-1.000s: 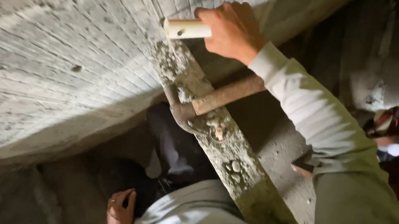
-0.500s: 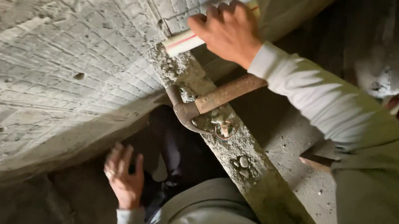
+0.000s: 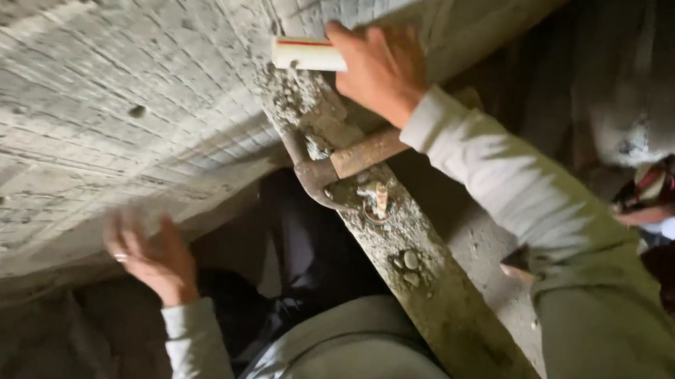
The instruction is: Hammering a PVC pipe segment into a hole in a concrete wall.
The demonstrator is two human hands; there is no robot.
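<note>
Two hands are at work against a scored grey plaster wall [image 3: 89, 96]. The right hand [image 3: 384, 70], at about one o'clock in the view, is closed around a white pipe piece [image 3: 307, 54]; its long axis runs nearly level, with the free end, marked by a thin red stripe, pointing toward nine o'clock and lying against the wall. Just below this hand, at six o'clock from it, a long mortar-caked trowel [image 3: 429, 288] slants from eleven to five o'clock, its wooden handle [image 3: 367, 152] angled toward two o'clock. The left hand [image 3: 150, 256], at seven o'clock, is open, blurred, with fingers spread on the wall's lower edge, holding nothing.
</note>
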